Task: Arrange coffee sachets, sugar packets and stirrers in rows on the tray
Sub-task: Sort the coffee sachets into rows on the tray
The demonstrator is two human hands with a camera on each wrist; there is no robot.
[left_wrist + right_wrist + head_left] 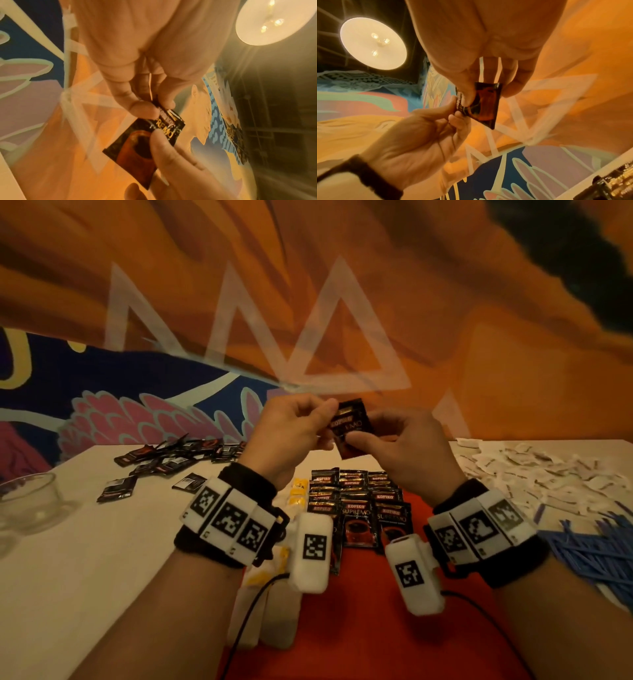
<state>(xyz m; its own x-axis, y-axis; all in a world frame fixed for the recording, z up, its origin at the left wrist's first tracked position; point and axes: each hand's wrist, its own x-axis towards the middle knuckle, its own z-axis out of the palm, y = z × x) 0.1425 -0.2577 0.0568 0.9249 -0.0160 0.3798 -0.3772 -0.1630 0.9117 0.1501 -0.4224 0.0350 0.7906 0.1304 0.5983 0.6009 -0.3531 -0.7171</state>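
Both hands pinched one coffee sachet (349, 424) at frame centre, the left hand (291, 436) on its top edge, the right hand (404, 446) lower, raised above the red tray (428, 628). Below, roughly ten sachets (356, 501) stood in overlapping rows, and sugar packets (296, 498) lined the tray's left. Loose sachets (164, 460) upper left, white packets (541, 474) and blue stirrers (596, 549) at right, too many to count, remained unsorted.
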